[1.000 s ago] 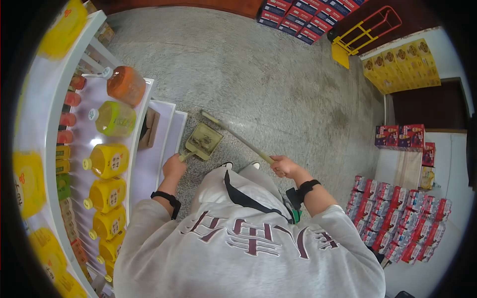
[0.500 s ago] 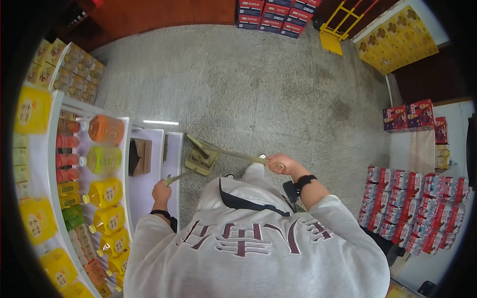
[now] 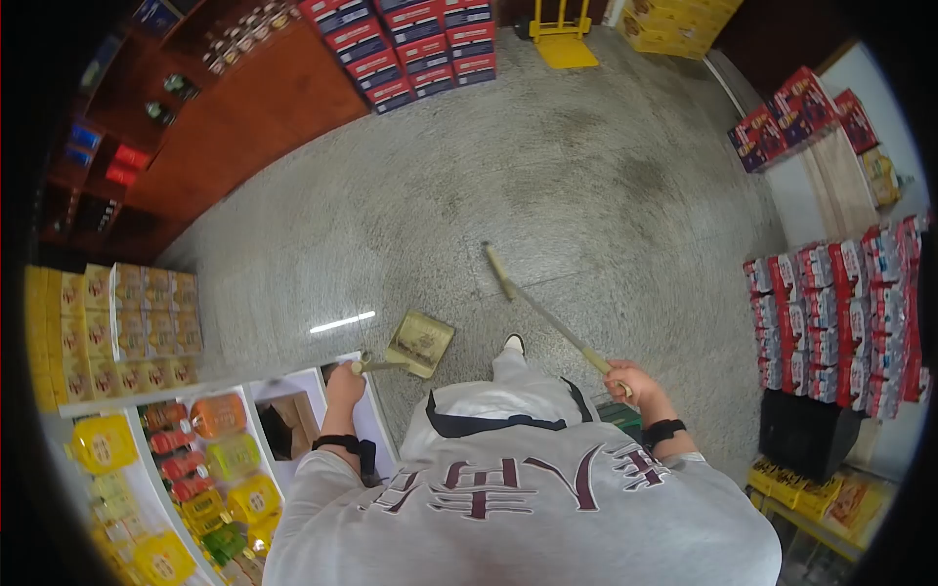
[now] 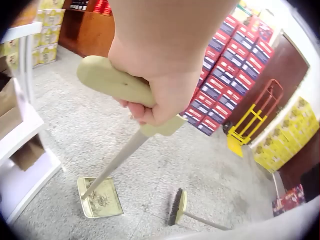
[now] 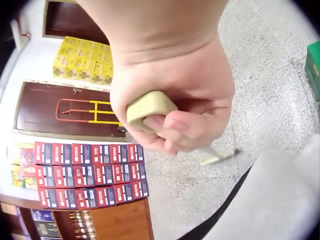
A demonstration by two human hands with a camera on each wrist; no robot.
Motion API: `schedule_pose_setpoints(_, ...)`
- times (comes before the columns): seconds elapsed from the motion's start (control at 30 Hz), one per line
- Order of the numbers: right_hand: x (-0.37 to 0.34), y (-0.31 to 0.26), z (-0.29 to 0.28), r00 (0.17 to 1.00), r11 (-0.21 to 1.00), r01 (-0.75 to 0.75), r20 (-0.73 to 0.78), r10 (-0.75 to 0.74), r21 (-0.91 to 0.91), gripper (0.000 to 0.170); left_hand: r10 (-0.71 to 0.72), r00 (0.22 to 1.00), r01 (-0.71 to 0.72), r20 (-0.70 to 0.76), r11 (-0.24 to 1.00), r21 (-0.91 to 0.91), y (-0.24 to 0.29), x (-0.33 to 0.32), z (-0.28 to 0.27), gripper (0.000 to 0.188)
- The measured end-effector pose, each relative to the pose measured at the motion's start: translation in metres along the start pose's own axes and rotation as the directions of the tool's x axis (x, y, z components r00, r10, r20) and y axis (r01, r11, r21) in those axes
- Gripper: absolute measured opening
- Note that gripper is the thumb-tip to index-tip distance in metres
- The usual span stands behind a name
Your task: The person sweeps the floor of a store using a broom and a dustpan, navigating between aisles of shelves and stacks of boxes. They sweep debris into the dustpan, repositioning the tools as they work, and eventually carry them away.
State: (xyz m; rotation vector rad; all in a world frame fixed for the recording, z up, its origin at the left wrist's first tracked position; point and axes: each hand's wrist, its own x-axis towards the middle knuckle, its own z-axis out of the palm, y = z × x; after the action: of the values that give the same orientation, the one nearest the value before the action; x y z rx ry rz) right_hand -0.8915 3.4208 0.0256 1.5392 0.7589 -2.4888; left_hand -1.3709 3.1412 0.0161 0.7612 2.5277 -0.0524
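Note:
My left hand (image 3: 344, 387) grips the pale green handle end of a long-handled dustpan (image 3: 422, 345). In the left wrist view, fingers wrap round that grip (image 4: 116, 82), and the pan (image 4: 104, 201) is low over the floor with debris in it. My right hand (image 3: 637, 383) holds a broom (image 3: 498, 272) by the end of its pole, with fingers curled through the looped handle end (image 5: 152, 107) in the right wrist view. The broom head (image 4: 178, 207), with dark bristles, is over the floor to the right of the dustpan, apart from it.
White shelves (image 3: 322, 386) with bottles stand close on the left. Stacked red-and-blue boxes (image 3: 420, 49) and a yellow hand truck (image 3: 564, 49) are at the far side. Red-and-white packs (image 3: 816, 322) and a black box-shaped object (image 3: 807, 439) line the right. Speckled floor (image 3: 586, 215) lies ahead.
The broom head passed over the dustpan half a second ago and has since swung right, away from it. The head view and body have turned, and the shelves sit lower in view.

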Motion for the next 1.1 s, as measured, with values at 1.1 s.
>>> schedule_pose_setpoints(1.1, 0.142, -0.058, 0.091, 0.939, 0.986, 0.02, -0.336, -0.076, -0.167, 0.014, 0.415, 0.848, -0.512, 0.331, 0.804, 0.304, 0.238, 0.218, -0.015, 0.026)
